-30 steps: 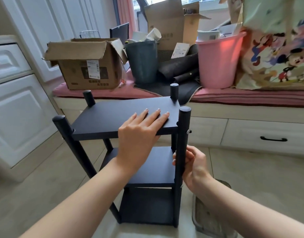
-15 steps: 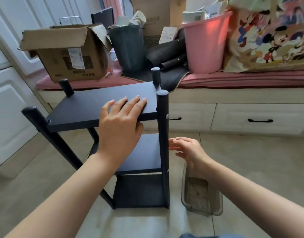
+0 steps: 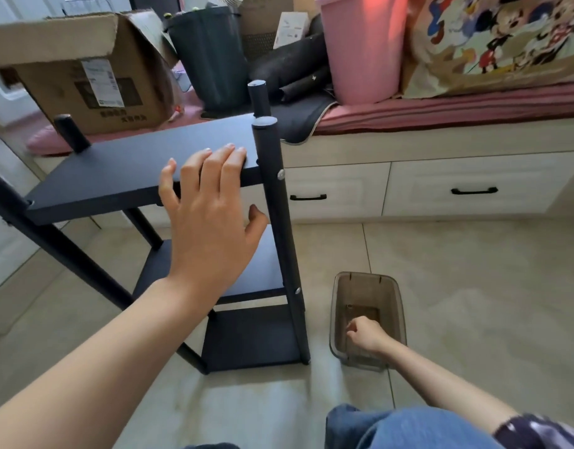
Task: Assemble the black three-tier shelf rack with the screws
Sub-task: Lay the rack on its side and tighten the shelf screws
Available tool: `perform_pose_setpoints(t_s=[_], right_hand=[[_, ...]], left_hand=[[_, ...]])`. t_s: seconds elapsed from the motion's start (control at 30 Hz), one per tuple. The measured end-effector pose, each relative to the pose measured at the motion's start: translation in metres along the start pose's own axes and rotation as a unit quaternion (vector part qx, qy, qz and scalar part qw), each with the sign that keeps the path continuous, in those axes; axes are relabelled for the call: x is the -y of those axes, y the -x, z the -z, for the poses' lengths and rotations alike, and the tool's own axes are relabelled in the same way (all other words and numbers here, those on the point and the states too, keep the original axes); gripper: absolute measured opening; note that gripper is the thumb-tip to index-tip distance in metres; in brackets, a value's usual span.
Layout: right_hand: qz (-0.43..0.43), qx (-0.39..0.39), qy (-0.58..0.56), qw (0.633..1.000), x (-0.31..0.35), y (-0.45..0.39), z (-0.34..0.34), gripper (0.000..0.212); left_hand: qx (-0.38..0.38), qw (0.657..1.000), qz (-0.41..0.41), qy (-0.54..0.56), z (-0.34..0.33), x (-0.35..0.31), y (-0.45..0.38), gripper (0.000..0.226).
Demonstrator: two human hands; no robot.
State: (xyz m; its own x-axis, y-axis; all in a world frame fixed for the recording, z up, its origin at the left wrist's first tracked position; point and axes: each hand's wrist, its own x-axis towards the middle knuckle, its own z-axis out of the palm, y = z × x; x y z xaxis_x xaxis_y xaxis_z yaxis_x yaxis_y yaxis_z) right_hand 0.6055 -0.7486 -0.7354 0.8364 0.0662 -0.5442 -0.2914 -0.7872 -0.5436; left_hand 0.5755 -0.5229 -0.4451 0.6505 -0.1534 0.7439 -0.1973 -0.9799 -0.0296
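Black three-tier shelf rack [image 3: 143, 176] stands upright on the tiled floor [image 3: 473, 286], long axis vertical. Left hand [image 3: 211, 218] is laid over the top shelf's near edge, fingers straight. Right hand [image 3: 365, 335] is lowered into the clear plastic bin [image 3: 337, 306] beside the rack; fingers curled, hold cannot be told.

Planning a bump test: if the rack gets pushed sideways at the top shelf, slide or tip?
Likely tips before it slides: the rack is tall over a small footprint on thin posts. The smooth tile floor might let it skid instead. It probably racks a bit too; only two screw heads show on the near post, and the left hand rests on the top shelf.
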Motion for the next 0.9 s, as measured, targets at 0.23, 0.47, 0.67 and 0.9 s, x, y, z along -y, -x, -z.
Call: perform_pose_setpoints(t_s=[0.23,0.47,0.67,0.9], right_hand=[[0.035,0.072,0.025,0.996,-0.011,0.0,-0.021,0.037],[0.059,0.182,0.0,0.982,-0.014,0.005,-0.033,0.032],[0.032,0.125,0.123,0.984,-0.028,-0.023,-0.038,0.02],[0.041,0.141,0.283,0.948,-0.05,-0.042,-0.063,0.029]], left_hand=[[-0.014,1.0,0.003,-0.017,-0.002,-0.001,-0.001,0.062],[-0.016,1.0,0.005,-0.022,-0.002,-0.001,-0.002,0.061],[-0.028,0.999,0.0,-0.025,-0.005,0.001,-0.002,0.062],[-0.049,0.999,-0.002,-0.02,-0.011,0.003,0.0,0.061]])
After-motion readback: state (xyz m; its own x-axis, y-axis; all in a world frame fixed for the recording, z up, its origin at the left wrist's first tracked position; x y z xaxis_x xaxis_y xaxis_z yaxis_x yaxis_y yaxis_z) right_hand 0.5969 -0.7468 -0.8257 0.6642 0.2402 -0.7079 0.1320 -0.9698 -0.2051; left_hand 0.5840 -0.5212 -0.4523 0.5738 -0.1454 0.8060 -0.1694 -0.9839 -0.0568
